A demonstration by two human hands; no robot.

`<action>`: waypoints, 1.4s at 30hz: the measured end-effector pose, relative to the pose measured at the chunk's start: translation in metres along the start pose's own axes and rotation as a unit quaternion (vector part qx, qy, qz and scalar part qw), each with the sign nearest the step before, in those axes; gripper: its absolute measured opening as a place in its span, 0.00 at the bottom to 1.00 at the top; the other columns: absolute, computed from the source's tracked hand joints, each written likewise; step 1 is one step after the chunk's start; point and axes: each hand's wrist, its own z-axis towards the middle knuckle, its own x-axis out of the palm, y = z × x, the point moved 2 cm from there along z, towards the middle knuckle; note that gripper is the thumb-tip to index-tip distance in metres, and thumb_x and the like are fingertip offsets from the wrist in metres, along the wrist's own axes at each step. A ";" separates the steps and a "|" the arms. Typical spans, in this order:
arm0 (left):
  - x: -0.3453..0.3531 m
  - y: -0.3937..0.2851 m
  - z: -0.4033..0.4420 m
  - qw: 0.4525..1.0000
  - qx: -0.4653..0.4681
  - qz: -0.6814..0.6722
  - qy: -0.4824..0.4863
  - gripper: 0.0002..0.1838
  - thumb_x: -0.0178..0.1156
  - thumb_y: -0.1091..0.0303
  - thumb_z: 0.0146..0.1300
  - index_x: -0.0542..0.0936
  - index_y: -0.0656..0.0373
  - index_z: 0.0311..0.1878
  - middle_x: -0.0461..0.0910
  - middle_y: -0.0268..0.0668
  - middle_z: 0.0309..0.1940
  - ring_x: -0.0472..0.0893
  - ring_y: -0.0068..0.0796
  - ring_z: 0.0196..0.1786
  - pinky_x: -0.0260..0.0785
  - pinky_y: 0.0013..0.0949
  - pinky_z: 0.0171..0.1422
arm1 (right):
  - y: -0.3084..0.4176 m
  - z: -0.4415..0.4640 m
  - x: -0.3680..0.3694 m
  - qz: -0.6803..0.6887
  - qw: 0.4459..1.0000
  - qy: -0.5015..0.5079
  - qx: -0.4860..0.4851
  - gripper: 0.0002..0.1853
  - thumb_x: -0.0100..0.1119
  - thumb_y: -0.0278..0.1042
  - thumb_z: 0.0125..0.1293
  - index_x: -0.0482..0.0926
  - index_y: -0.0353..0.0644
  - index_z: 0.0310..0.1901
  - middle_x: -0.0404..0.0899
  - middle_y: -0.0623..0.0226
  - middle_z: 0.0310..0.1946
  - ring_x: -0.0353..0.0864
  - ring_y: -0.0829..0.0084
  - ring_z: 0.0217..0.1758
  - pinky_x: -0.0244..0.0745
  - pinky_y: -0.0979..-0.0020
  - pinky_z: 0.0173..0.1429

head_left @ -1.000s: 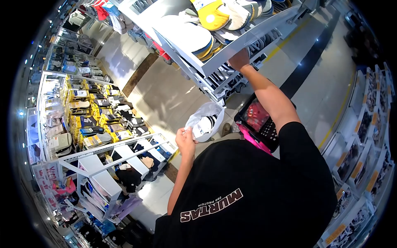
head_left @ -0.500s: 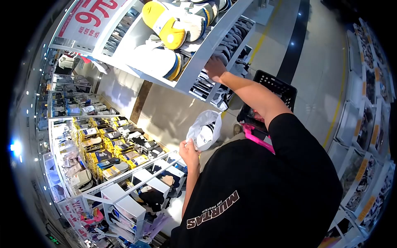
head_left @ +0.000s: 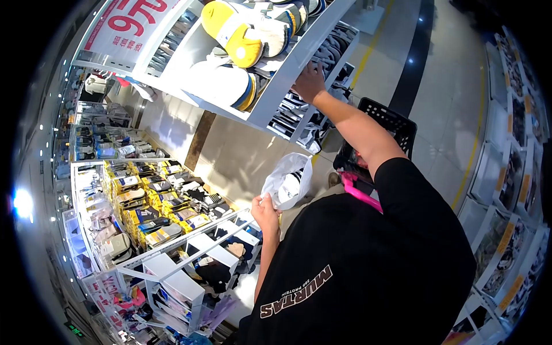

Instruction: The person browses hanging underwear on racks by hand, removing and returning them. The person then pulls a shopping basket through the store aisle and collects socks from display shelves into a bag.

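Note:
My left hand (head_left: pixel 266 215) is closed on the rim of a white plastic bag (head_left: pixel 286 181), which hangs open with black-and-white socks (head_left: pixel 292 187) inside. My right hand (head_left: pixel 310 82) reaches over the lower tier of a white rack (head_left: pixel 270 95), among rows of grey and black socks (head_left: pixel 330 49). Its fingertips lie against or behind these socks, so whether they grip one is hidden. Just left of that hand, the upper tier holds yellow socks (head_left: pixel 231 33) and white socks (head_left: pixel 215 83).
A black basket (head_left: pixel 397 123) with a pink handle (head_left: pixel 361 194) stands by my right side. Packed sock bins (head_left: pixel 155 198) and a lower white rack (head_left: pixel 198 253) lie to the left. Shelves with orange labels (head_left: pixel 503 241) line the right. A red-and-white price sign (head_left: pixel 123 29) stands at upper left.
The rack and its socks have shifted left and down in view, bringing the price sign in. My right hand has moved along the lower tier. My left hand still holds the bag.

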 end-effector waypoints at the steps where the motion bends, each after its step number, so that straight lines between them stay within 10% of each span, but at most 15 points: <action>1: -0.001 0.001 0.001 1.000 0.005 0.006 0.005 0.10 0.59 0.64 0.74 0.71 0.58 0.41 0.74 0.30 0.22 0.72 0.18 0.19 0.65 0.23 0.20 | -0.003 0.003 0.003 0.003 1.000 0.017 0.020 0.39 0.59 0.68 0.63 0.76 0.46 0.66 0.65 0.52 0.73 0.56 0.44 0.78 0.49 0.30 0.73; 6: 0.002 0.003 -0.001 1.000 -0.014 -0.008 0.011 0.10 0.59 0.64 0.74 0.71 0.59 0.43 0.75 0.31 0.23 0.72 0.18 0.19 0.65 0.23 0.20 | -0.019 0.022 0.005 0.079 0.976 0.183 0.092 0.45 0.49 0.76 0.65 0.71 0.45 0.71 0.61 0.52 0.75 0.52 0.43 0.79 0.43 0.26 0.73; 14: 0.007 0.009 -0.001 0.999 -0.026 -0.017 0.025 0.11 0.58 0.63 0.75 0.71 0.60 0.45 0.78 0.33 0.24 0.75 0.18 0.21 0.66 0.22 0.22 | -0.003 0.008 -0.015 0.051 0.992 0.111 0.016 0.46 0.55 0.74 0.61 0.71 0.44 0.70 0.65 0.49 0.71 0.56 0.48 0.78 0.49 0.33 0.75; 18: 0.010 -0.003 -0.003 1.000 -0.014 -0.014 0.015 0.10 0.56 0.65 0.76 0.72 0.63 0.44 0.78 0.34 0.21 0.74 0.18 0.19 0.66 0.23 0.22 | 0.006 -0.025 -0.044 0.312 0.942 -0.117 -0.042 0.24 0.66 0.50 0.62 0.82 0.42 0.54 0.83 0.49 0.51 0.80 0.47 0.58 0.75 0.53 0.58; 20: 0.013 -0.005 -0.002 0.999 -0.014 -0.028 0.014 0.09 0.56 0.66 0.76 0.72 0.63 0.44 0.77 0.33 0.21 0.73 0.17 0.19 0.66 0.23 0.21 | 0.032 -0.065 -0.059 0.466 0.884 -0.020 -0.032 0.11 0.64 0.37 0.63 0.85 0.37 0.36 0.84 0.54 0.25 0.84 0.56 0.26 0.77 0.60 0.36; 22: 0.015 -0.004 -0.002 0.999 -0.017 -0.032 0.015 0.09 0.56 0.66 0.76 0.72 0.63 0.44 0.77 0.33 0.21 0.73 0.17 0.19 0.66 0.23 0.21 | 0.066 -0.114 -0.074 0.556 0.788 0.265 0.011 0.11 0.63 0.36 0.65 0.86 0.35 0.36 0.86 0.62 0.29 0.82 0.78 0.31 0.78 0.69 0.40; 25: 0.026 -0.007 -0.002 0.998 -0.017 -0.047 0.031 0.09 0.56 0.66 0.76 0.72 0.63 0.44 0.75 0.30 0.20 0.71 0.15 0.18 0.66 0.22 0.20 | 0.104 -0.178 -0.040 0.403 0.749 0.470 -0.237 0.16 0.64 0.40 0.63 0.87 0.36 0.43 0.87 0.52 0.37 0.87 0.57 0.41 0.80 0.61 0.49; 30: 0.045 -0.004 -0.008 0.996 -0.010 -0.038 0.076 0.10 0.58 0.64 0.75 0.72 0.61 0.44 0.75 0.30 0.19 0.72 0.15 0.18 0.68 0.22 0.21 | 0.137 -0.208 0.003 0.134 0.799 0.477 -0.340 0.22 0.66 0.38 0.58 0.83 0.35 0.52 0.84 0.49 0.52 0.84 0.52 0.54 0.79 0.57 0.58; 35: 0.051 -0.004 -0.018 0.995 0.002 -0.015 0.101 0.10 0.57 0.65 0.76 0.72 0.63 0.45 0.77 0.30 0.24 0.73 0.15 0.21 0.70 0.22 0.23 | 0.135 -0.244 0.041 0.092 0.889 0.318 -0.316 0.15 0.64 0.33 0.57 0.85 0.39 0.46 0.85 0.55 0.44 0.85 0.56 0.49 0.80 0.63 0.55; 42: 0.050 -0.001 -0.019 0.994 -0.007 -0.002 0.105 0.11 0.58 0.64 0.75 0.73 0.64 0.45 0.81 0.34 0.26 0.76 0.16 0.23 0.71 0.22 0.23 | 0.142 -0.240 0.003 0.043 0.788 0.528 -0.314 0.21 0.76 0.34 0.48 0.88 0.44 0.47 0.84 0.57 0.52 0.83 0.56 0.56 0.78 0.61 0.58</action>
